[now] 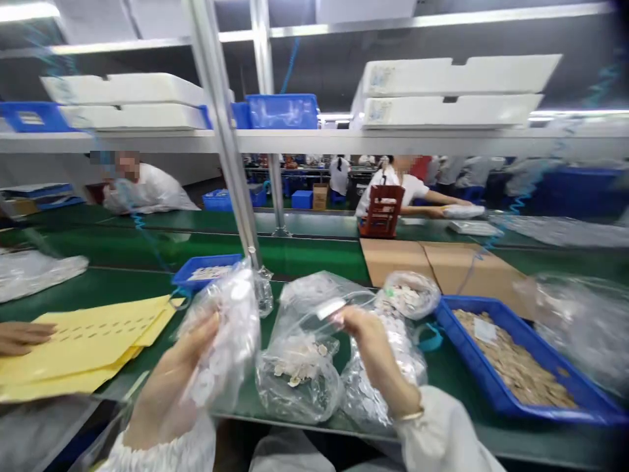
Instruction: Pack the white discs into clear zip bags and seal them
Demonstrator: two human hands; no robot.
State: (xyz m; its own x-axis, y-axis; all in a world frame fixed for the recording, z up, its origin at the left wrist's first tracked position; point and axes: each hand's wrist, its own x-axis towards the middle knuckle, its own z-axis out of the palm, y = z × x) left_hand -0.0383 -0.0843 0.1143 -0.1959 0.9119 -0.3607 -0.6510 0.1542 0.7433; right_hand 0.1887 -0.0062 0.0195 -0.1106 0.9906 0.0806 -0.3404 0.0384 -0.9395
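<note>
At the left, another person's hand [22, 338] is lying flat on yellow sheets [93, 334]. Next, the left hand [179, 368] is gripping a clear bag [230, 341] of white discs, blurred, above the surface [449, 373]; a small blue tray [189, 284] is sitting behind it. An open-looking bag [299, 393] of pale pieces is resting at near centre. The right hand [366, 335] is pinching a small white piece [331, 308] over the bags. More filled bags are lying beside it, and a large blue tray [555, 413] is holding many brown pieces at right. The work is seemingly standing midway: several bags are containing pieces, while the white piece is remaining outside them.
</note>
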